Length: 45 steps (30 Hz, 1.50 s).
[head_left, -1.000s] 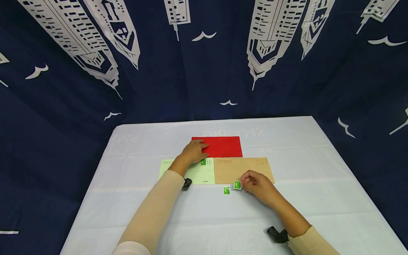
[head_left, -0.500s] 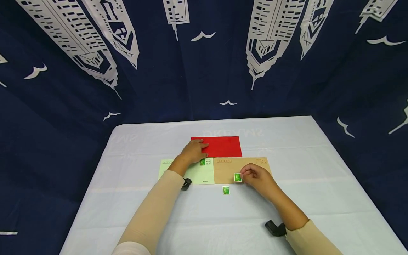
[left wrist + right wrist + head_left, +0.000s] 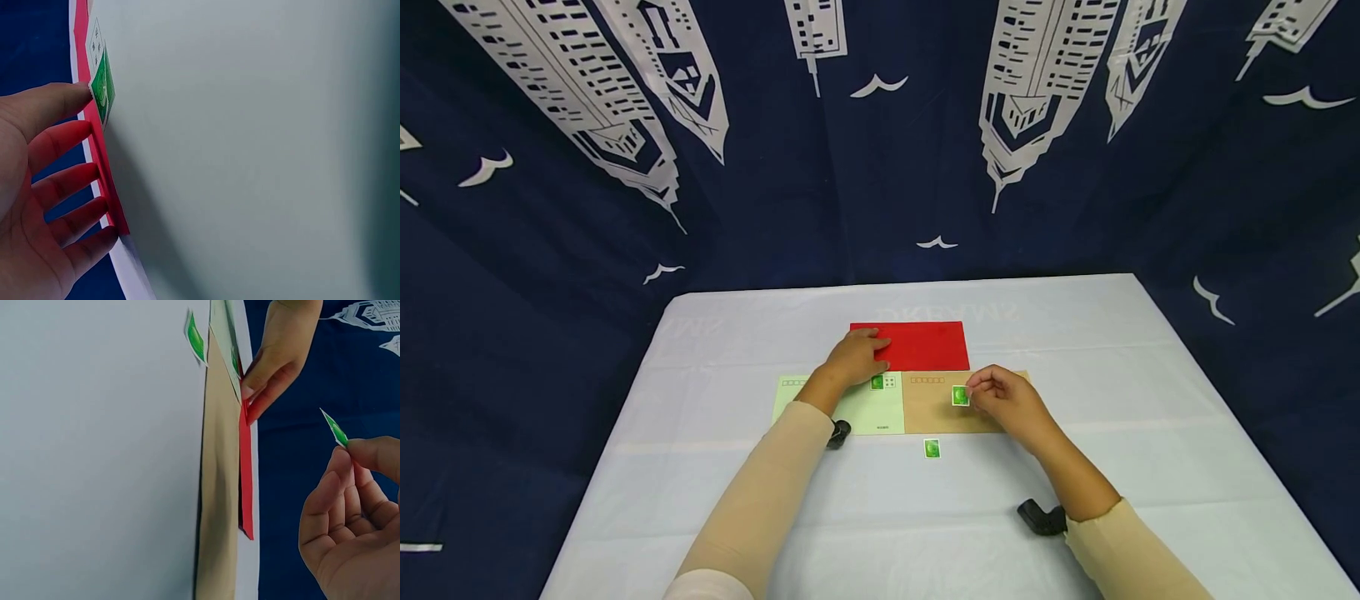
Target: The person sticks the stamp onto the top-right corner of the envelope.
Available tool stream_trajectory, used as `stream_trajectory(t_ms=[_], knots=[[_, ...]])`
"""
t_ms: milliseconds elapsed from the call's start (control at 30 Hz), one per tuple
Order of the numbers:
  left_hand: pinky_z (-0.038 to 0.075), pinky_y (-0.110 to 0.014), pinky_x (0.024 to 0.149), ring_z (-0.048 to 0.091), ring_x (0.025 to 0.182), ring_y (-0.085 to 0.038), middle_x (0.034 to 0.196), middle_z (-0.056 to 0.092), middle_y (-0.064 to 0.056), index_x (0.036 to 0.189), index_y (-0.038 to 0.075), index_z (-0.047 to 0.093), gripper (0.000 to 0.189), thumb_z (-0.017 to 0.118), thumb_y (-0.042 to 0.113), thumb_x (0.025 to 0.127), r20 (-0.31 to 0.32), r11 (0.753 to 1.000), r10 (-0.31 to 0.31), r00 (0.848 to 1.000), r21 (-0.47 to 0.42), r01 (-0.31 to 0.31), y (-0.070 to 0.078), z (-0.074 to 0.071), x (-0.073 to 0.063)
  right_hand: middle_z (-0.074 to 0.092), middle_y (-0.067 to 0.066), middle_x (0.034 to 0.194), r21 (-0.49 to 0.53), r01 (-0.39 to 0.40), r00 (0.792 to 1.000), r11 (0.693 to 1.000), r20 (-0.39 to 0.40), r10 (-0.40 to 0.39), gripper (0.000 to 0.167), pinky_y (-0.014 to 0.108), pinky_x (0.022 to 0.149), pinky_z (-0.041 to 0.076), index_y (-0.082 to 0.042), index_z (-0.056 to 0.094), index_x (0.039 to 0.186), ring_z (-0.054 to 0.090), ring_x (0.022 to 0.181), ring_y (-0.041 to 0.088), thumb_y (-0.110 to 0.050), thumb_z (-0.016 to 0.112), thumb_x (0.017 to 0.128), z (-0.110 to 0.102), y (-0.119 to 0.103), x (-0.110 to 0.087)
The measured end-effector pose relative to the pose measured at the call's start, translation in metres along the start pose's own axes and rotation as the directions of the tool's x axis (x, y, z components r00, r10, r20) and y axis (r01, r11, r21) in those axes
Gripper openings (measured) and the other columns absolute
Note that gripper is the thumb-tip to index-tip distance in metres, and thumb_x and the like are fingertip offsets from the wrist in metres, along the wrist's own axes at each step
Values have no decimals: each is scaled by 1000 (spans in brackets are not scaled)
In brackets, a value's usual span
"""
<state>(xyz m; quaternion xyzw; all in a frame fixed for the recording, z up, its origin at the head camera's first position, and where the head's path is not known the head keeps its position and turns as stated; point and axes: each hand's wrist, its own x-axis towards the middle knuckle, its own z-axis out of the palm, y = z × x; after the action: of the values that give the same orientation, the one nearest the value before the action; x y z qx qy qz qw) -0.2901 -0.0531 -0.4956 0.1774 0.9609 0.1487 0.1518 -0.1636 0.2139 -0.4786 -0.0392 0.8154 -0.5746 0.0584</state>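
Observation:
My left hand (image 3: pixel 855 356) rests on the left part of a red envelope (image 3: pixel 925 346), its fingers spread. In the left wrist view, its thumb lies close beside a green stamp (image 3: pixel 102 87) on the pale green envelope (image 3: pixel 871 414); contact is unclear. My right hand (image 3: pixel 1009 404) pinches another green stamp (image 3: pixel 960 396) by its right edge between thumb and fingertips. That stamp is over the brown envelope (image 3: pixel 928 410), and the right wrist view shows it raised in the fingertips. The right hand covers the brown envelope's upper right corner.
A third green stamp (image 3: pixel 932 448) lies on the white tablecloth (image 3: pixel 880 517), just in front of the brown envelope. The three envelopes lie close together. A dark blue printed cloth (image 3: pixel 880 183) hangs behind the table. Each wrist wears a black device (image 3: pixel 1042 517).
My right hand has moved away from me with the pinched stamp, from the brown envelope's front edge to above its middle. The left hand has stayed on the red envelope.

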Motion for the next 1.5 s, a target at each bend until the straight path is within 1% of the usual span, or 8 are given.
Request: stream_trajectory(t_ms=[233, 333, 500, 800, 1033, 1267, 1400, 1500], knots=[[29, -44, 126, 29, 154, -26, 164, 36, -5, 151, 22, 49, 57, 63, 36, 98, 7, 1000, -2, 1000, 10, 2, -1, 0, 0, 65, 20, 98, -18, -23, 999, 1000, -36, 22, 16, 25, 69, 57, 3, 63, 109, 63, 79, 25, -7, 63, 96, -4, -3, 12], [30, -44, 125, 29, 154, -26, 164, 36, -4, 152, 23, 48, 57, 63, 36, 98, 9, 1000, -2, 1000, 8, 2, -1, 0, 1, 65, 17, 98, -29, -25, 998, 999, -50, 24, 18, 24, 71, 58, 2, 64, 110, 63, 79, 24, -10, 63, 97, -6, -3, 19], [30, -44, 125, 29, 154, -26, 164, 36, -4, 152, 23, 48, 57, 63, 36, 98, 5, 1000, -7, 1000, 0, 7, -1, 0, 1, 65, 19, 99, -34, -32, 998, 999, -53, 30, 20, 21, 71, 56, 3, 63, 112, 62, 79, 22, -11, 61, 99, -7, -9, 30], [30, -44, 125, 30, 153, -27, 164, 36, -5, 152, 24, 48, 57, 63, 37, 98, 1, 1000, 0, 1000, -1, 0, -2, 0, -1, 64, 17, 98, -19, -48, 997, 999, -56, 47, 20, 29, 78, 59, 2, 63, 111, 62, 87, 32, -15, 62, 99, -10, -2, 50], [30, -45, 125, 30, 153, -27, 164, 36, -4, 152, 24, 48, 57, 64, 37, 98, 4, 1000, -5, 1000, -7, 5, -1, -1, -1, 64, 10, 93, -25, -69, 995, 997, -73, 68, 20, 32, 81, 59, 2, 63, 111, 62, 87, 30, -13, 58, 100, -14, -1, 64], [31, -45, 125, 30, 153, -27, 164, 36, -5, 152, 24, 48, 57, 64, 37, 98, 5, 1000, 3, 1000, -1, -3, -2, -1, -1, 64, 21, 103, 1, -70, 997, 998, -39, 70, 24, 27, 76, 56, 4, 63, 115, 60, 87, 27, -15, 58, 101, -17, 0, 75], [31, -44, 125, 30, 153, -27, 164, 36, -5, 152, 24, 48, 58, 64, 37, 98, 6, 1000, 4, 1000, -1, -4, -1, -2, -1, 65, 24, 111, -24, -77, 997, 997, -13, 77, 26, 29, 83, 55, 3, 62, 117, 62, 97, 31, -18, 57, 102, -19, 0, 80], [31, -44, 125, 30, 153, -27, 164, 36, -4, 152, 24, 48, 58, 64, 37, 98, 5, 1000, 2, 1000, -5, -2, -1, -2, -1, 66, 23, 117, -61, -84, 996, 995, -2, 84, 26, 31, 90, 56, 2, 62, 117, 63, 107, 34, -19, 54, 103, -20, 1, 86]])
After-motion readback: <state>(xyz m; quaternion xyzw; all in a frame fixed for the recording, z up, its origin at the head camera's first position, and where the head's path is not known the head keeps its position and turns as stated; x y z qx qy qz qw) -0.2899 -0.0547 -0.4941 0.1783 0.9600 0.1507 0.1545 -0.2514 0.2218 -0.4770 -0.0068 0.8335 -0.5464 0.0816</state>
